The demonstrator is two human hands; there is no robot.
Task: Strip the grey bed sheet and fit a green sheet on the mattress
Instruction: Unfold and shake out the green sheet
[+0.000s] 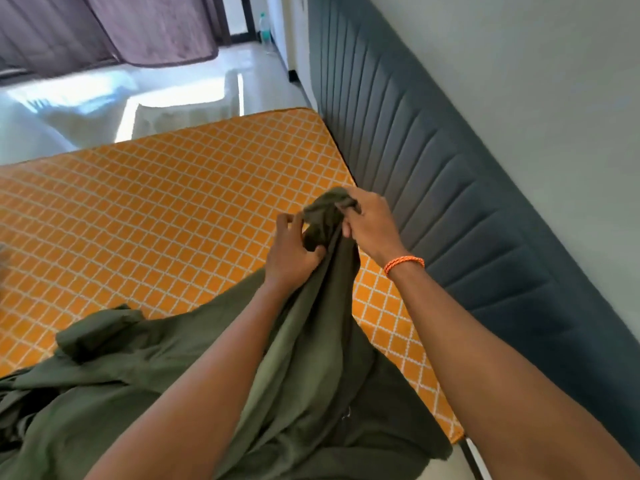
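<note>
The mattress lies bare, orange with a white diamond pattern. A dark green sheet is bunched over its near end and rises in a gathered strand between my arms. My left hand pinches that strand from the left. My right hand, with an orange band at the wrist, grips the sheet's topmost bunch just above and to the right. Both hands are raised above the mattress near its right edge. No grey sheet is in view.
A padded grey-blue headboard runs along the mattress's right side against a pale wall. Beyond the far edge lies a shiny white floor, purple curtains and a plastic bottle by a doorway.
</note>
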